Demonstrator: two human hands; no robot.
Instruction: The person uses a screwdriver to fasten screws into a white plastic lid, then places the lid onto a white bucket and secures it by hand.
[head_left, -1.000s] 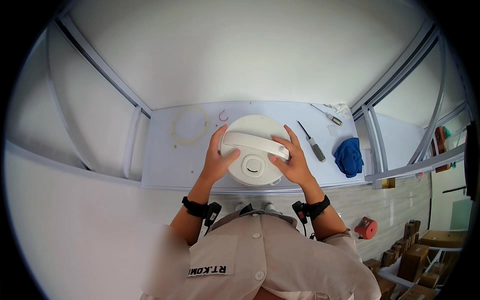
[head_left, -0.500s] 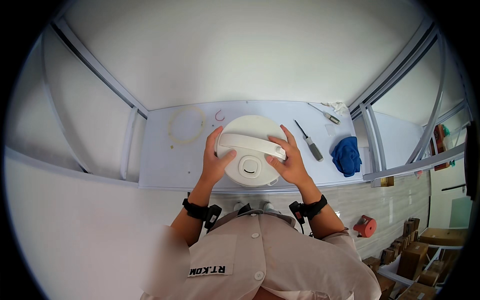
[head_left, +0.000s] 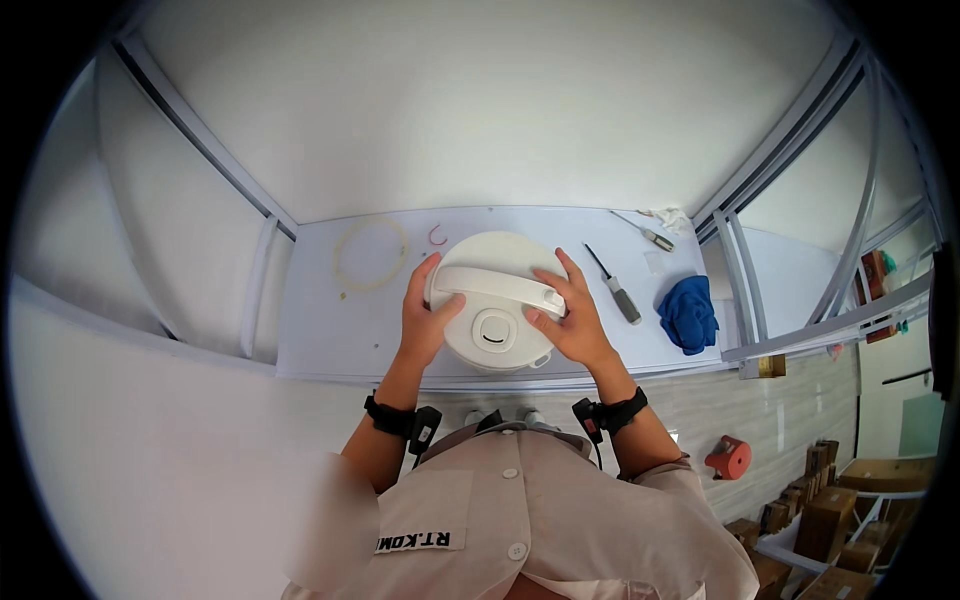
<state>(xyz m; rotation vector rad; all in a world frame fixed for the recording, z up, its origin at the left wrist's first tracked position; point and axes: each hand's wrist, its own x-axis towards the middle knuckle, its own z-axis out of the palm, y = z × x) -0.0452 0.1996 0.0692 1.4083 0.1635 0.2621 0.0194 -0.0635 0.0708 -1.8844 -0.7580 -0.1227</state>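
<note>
A round white rice cooker (head_left: pixel 507 257) stands on the white table, seen from above. Across its lid runs a curved carrying handle (head_left: pixel 492 283), and near the front is a rounded-square vent or button piece (head_left: pixel 493 331) with a dark curved mark. My left hand (head_left: pixel 424 317) grips the cooker's left side, thumb on the lid beside the handle's end. On the right side, my right hand (head_left: pixel 575 318) holds it too, thumb on the lid and fingers by the handle's right end. The cooker's lower body is mostly hidden under the lid.
Right of the cooker lie a grey-handled screwdriver (head_left: pixel 624 301), another screwdriver (head_left: pixel 657 239) and a blue cloth (head_left: pixel 688 315). Left are a pale yellowish ring (head_left: pixel 341 262) and a small red hook-shaped piece (head_left: pixel 437 235). Metal frame posts (head_left: pixel 262 285) flank the table; a red stool (head_left: pixel 733 457) stands on the floor.
The cooker and both hands have shifted very slightly left. My grip on both sides looks the same.
</note>
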